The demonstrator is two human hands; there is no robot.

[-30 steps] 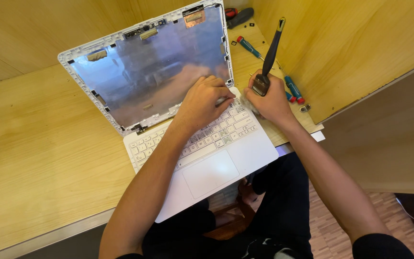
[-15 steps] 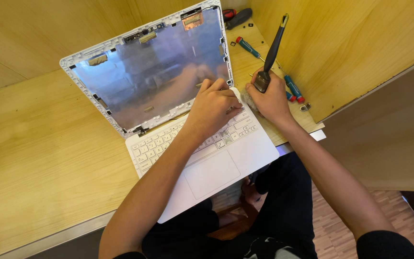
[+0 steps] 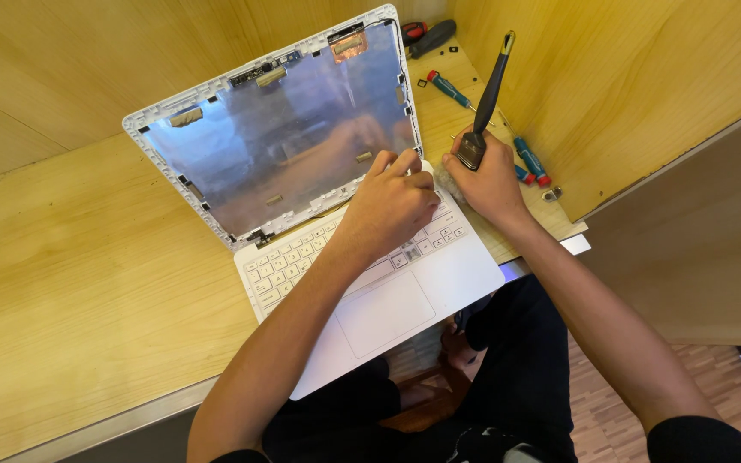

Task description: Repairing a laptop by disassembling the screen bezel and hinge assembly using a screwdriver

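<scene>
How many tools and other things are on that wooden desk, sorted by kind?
Laptop, white, with its screen panel removed: 1
Black tool held in the right hand: 1
Screwdrivers lying on the desk: 4, namely a teal-handled one, two blue ones with red tips, and a red-and-black one at the back
Total: 6
The left hand rests at the laptop's hinge.
</scene>
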